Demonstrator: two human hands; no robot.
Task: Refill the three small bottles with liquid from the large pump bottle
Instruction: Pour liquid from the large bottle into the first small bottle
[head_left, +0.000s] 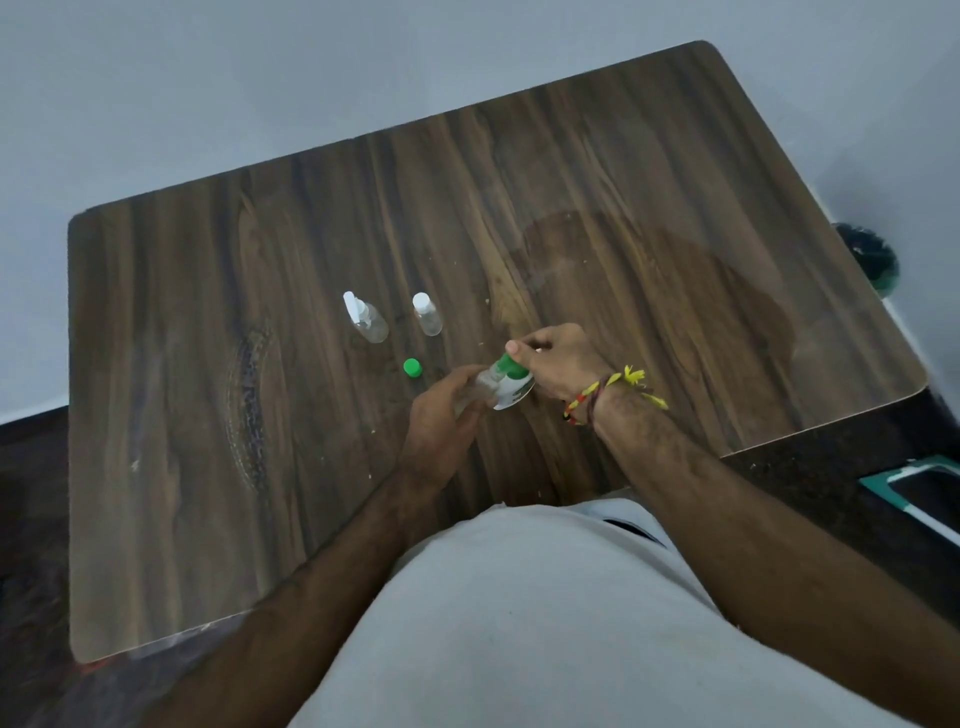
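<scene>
Near the middle of the worktop (649, 182), just in front of me, I hold a small clear bottle (485, 385) in my left hand (441, 421), my fingers (457, 382) wrapped round its body. My right hand (558, 366) grips the large pump bottle (511, 384), with its green pump head and white label, tilted so its green spout meets the small bottle's mouth. To do this well, I judge I should keep the two mouths lined up and touching, hold the small bottle steady and let the liquid in slowly, watching the level through the clear wall (how full it is I cannot tell from here, my hand covers most of it). A green cap (412, 367) lies loose on the wood just beyond my left hand, likely this bottle's own. Farther back stand two other small clear bottles: a spray bottle (366, 317) with a white top, and beside it, apart, a slimmer bottle (428, 314) with a white cap, both closed
</scene>
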